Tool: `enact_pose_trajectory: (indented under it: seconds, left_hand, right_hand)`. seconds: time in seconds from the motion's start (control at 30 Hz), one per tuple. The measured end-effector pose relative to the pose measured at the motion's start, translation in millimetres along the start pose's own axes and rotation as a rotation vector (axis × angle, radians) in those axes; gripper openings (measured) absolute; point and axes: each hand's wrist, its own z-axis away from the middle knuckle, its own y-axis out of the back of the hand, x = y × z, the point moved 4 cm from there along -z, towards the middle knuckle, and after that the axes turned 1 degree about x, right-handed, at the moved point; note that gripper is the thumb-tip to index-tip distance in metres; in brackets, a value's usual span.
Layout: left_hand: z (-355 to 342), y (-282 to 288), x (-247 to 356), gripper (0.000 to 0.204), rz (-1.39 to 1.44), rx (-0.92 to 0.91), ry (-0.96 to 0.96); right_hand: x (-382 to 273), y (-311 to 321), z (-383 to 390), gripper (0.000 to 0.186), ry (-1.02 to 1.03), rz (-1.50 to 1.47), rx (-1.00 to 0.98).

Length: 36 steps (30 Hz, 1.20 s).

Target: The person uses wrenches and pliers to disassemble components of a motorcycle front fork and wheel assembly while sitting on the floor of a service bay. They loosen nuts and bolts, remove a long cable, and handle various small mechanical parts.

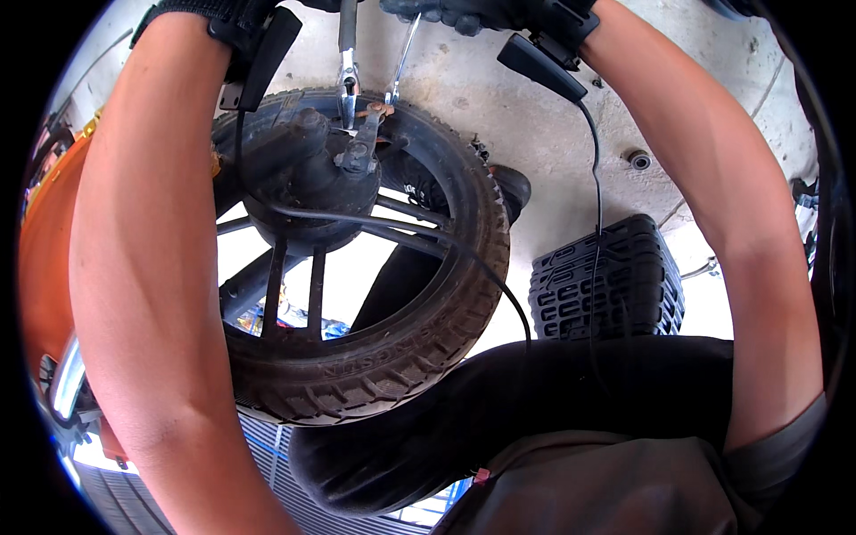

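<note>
My left hand (323,4), in a dark glove, is mostly cut off at the top edge, by a grey-handled chrome tool (349,76); its grip is hidden. My gloved right hand (446,16) holds a slim chrome wrench (401,55). Both tools reach down to a rusty bolt (379,110) on a metal arm (361,143) at the black wheel hub (312,201). The hub sits in a spoked wheel with a treaded tyre (464,321). Black cables hang from devices strapped at both my wrists.
An orange body panel (49,259) stands at left. On the concrete floor (544,125) lie a small round metal part (638,160) and, at right, a black slotted plastic object (606,276). My dark-clad leg (624,374) is below, and a dark shoe (510,187) shows behind the tyre.
</note>
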Motion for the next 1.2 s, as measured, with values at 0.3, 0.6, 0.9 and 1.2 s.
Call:
enact_pose_trajectory:
  seconds: [0.3, 0.6, 0.9, 1.2]
  left_hand:
    - [4.2, -2.1, 6.9, 0.018, -0.054, 0.035, 0.016]
    - [14.6, -6.5, 20.8, 0.021, -0.122, 0.070, 0.018]
    - [2.6, 4.5, 13.3, 0.012, -0.802, -0.040, -0.391]
    - [-19.1, 10.0, -4.5, 0.024, -1.075, -0.119, -0.580]
  right_hand:
    - [-2.3, -4.4, -19.9, 0.053, 0.003, 0.136, -0.135]
    - [6.7, -17.3, -40.3, 0.036, 0.121, 0.330, -0.133]
    - [-39.4, -62.8, 54.8, 0.014, 0.495, 0.208, 0.530]
    - [-36.8, -92.4, 83.1, 0.017, 0.334, -0.123, 0.392]
